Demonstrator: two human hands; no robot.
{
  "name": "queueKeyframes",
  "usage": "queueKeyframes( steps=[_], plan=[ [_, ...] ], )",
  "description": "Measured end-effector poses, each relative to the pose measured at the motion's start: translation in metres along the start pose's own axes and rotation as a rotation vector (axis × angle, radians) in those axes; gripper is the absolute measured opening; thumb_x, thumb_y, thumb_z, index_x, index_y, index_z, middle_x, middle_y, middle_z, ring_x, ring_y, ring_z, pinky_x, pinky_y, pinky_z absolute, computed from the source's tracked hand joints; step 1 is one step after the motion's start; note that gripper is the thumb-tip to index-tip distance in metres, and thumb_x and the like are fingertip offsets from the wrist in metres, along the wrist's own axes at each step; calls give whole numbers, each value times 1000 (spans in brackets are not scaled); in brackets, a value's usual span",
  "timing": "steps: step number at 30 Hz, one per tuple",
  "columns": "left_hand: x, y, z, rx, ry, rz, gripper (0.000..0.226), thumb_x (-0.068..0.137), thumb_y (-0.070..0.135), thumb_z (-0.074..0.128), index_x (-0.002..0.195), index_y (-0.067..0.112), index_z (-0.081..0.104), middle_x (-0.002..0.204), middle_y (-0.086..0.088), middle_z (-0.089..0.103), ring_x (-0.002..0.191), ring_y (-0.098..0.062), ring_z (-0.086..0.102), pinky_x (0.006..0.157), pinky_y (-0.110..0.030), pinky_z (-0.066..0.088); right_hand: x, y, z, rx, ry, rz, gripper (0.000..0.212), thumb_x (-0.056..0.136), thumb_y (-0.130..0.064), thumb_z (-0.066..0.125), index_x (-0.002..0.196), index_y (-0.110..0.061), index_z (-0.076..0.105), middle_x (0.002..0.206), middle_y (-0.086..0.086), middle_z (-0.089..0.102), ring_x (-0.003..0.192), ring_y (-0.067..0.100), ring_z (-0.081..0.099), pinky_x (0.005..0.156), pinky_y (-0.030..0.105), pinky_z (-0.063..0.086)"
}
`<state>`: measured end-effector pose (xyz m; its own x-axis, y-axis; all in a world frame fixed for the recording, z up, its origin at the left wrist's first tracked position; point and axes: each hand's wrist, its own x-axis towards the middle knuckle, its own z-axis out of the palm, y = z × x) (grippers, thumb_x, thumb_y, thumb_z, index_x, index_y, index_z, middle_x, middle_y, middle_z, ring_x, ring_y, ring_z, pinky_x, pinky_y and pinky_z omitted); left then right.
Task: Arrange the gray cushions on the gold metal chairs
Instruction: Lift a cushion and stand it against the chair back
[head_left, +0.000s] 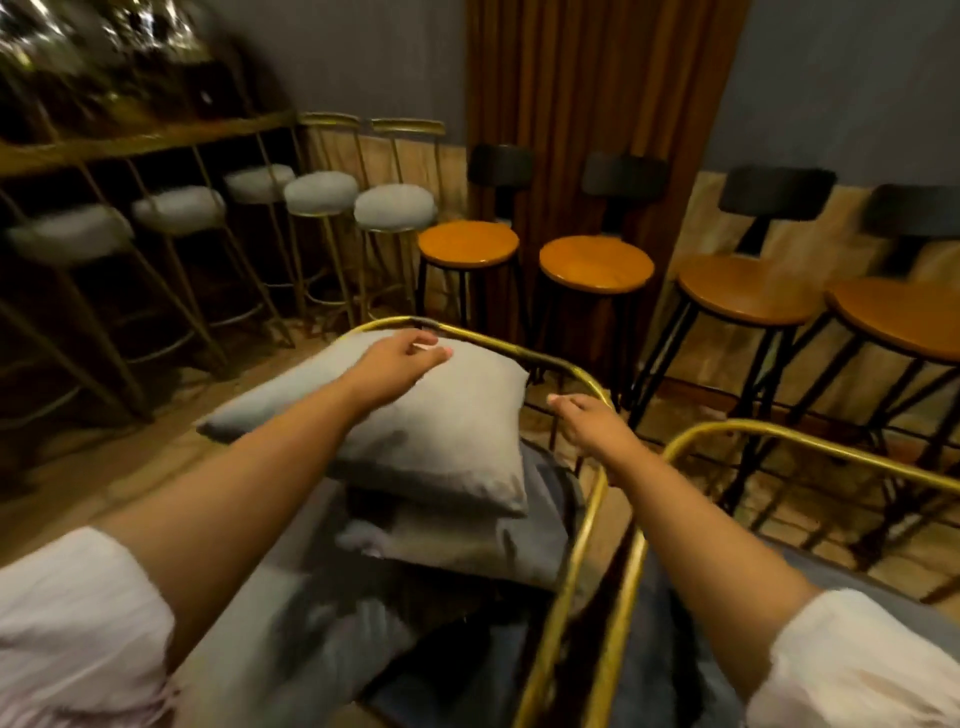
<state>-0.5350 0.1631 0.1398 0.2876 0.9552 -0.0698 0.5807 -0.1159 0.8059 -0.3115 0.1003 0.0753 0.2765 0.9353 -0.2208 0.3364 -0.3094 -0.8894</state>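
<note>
A gray square cushion (441, 431) lies tilted on top of another gray cushion (467, 540) on the seat of a gold metal chair (587, 379) right in front of me. My left hand (400, 358) rests over the top cushion's far edge, fingers loosely spread, not gripping. My right hand (592, 421) hovers just right of that cushion, near the chair's gold rail, fingers loosely curled around nothing. A second gold metal chair (737, 431) with a gray seat pad (675, 649) stands to the right.
Several gold bar stools with round gray seats (395, 208) line a counter at the left. Black stools with orange wooden seats (595, 262) stand along the back wall and brown curtain (587, 104). The floor between is tiled.
</note>
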Motion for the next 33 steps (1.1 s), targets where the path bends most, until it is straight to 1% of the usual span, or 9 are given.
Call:
queueKeyframes(
  steps=[2,4,7,10,13,17,20,24,33],
  plan=[
    [37,-15,-34,5,31,-18,47,90,42,54,131,18,50,123,-3,56,109,-18,54,86,-30,41,36,-23,26,61,-15,69,23,97,-33,48,92,-15,61,74,-1,52,72,16,55,62,26,46],
    [80,-37,-61,4,55,-55,48,91,38,55,132,13,50,117,-2,54,105,-17,51,86,-31,41,77,-41,51,61,-6,150,38,96,-37,48,119,-9,59,103,4,55,110,29,55,91,40,46],
    [133,-69,-80,-68,126,-106,45,89,23,62,130,9,51,125,-12,58,102,-20,53,90,-34,46,126,-54,79,29,0,259,56,94,-43,49,137,-7,48,139,11,51,126,34,48,99,41,40],
    [172,-110,-85,-95,223,-195,49,84,12,67,130,6,51,127,-17,58,92,-19,52,79,-27,43,161,-56,102,60,18,366,71,92,-49,50,143,-3,36,151,17,36,133,39,39,102,45,36],
    [193,-157,-82,-127,190,-397,75,75,40,73,138,14,42,137,-15,52,106,-30,58,91,-39,50,179,-44,119,136,-6,496,88,82,-64,55,145,-6,34,149,17,39,131,41,42,103,49,35],
    [205,-205,-82,77,104,-545,89,74,67,57,144,19,34,148,-13,41,131,-39,43,108,-51,36,201,0,133,193,-33,523,127,47,-80,70,148,-16,29,147,11,44,125,37,50,105,47,40],
    [203,-223,-87,8,74,-596,91,73,69,56,146,21,31,152,-12,37,133,-39,40,108,-55,34,190,5,138,273,-28,550,104,64,-68,69,146,-13,33,140,13,51,118,34,54,101,43,43],
    [198,-245,-97,-170,-7,-750,115,57,76,64,149,20,24,155,-10,31,135,-40,38,108,-56,33,189,22,138,295,-77,580,127,25,-80,75,133,-16,51,121,12,64,105,33,63,101,49,46],
    [178,-233,-97,-173,-23,-742,118,56,76,65,149,16,24,155,-12,30,136,-40,37,107,-54,32,168,23,132,331,17,539,107,44,-75,76,130,-16,55,118,11,67,103,32,65,96,47,50]
  ],
)
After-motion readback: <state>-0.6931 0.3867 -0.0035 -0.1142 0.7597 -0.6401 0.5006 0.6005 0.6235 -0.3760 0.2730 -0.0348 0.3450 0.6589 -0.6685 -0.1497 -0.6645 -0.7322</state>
